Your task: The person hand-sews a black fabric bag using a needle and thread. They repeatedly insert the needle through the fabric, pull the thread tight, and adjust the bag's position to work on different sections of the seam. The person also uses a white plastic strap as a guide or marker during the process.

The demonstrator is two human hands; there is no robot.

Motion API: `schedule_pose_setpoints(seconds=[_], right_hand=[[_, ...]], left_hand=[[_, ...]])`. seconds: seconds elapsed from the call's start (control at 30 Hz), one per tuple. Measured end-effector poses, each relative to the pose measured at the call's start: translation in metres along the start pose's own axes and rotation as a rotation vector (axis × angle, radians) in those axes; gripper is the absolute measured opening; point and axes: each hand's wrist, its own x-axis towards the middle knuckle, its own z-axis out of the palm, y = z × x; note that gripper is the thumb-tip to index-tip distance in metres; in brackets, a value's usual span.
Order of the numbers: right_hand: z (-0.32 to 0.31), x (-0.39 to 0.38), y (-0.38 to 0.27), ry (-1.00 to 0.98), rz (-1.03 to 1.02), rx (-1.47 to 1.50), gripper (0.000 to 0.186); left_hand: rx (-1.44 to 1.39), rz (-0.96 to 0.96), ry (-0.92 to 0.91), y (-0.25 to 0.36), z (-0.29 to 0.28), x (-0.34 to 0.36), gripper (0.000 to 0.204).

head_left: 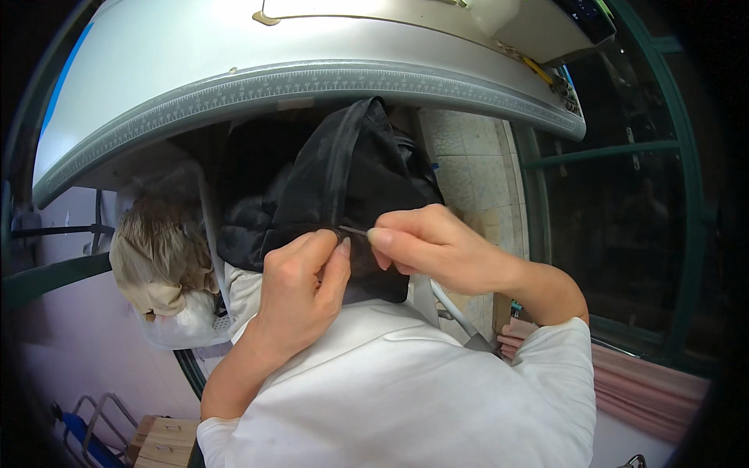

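Observation:
Black cloth with a long seam or strip down it, perhaps a garment (308, 183), lies bunched over my lap and rises to the table edge. My left hand (300, 281) pinches a fold of it between thumb and fingers. My right hand (429, 246) is closed on a thin, dark metal pointed tool (353, 230). Its tip points left and meets the cloth right beside my left fingertips. The exact kind of tool is too small to make out. Both hands are close together, at the lower end of the seam.
A white tabletop (172, 47) with a grey ruler-marked edge (257, 90) curves ahead. On its right lie a yellow-handled tool (538, 70) and part of a machine (546, 27). A plastic basket (183, 335) of beige cloth stands left; a wooden drawer unit (165, 444) sits lower left.

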Motion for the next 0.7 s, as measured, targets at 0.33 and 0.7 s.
schedule_pose_setpoints(seconds=[0.33, 0.7], right_hand=[[0.044, 0.038, 0.023, 0.265, -0.308, 0.089, 0.021], [0.026, 0.039, 0.031, 0.387, -0.184, 0.341, 0.020]], left_hand=[[-0.160, -0.176, 0.067, -0.007, -0.005, -0.022, 0.014], [-0.276, -0.311, 0.012, -0.015, -0.024, -0.036, 0.032]])
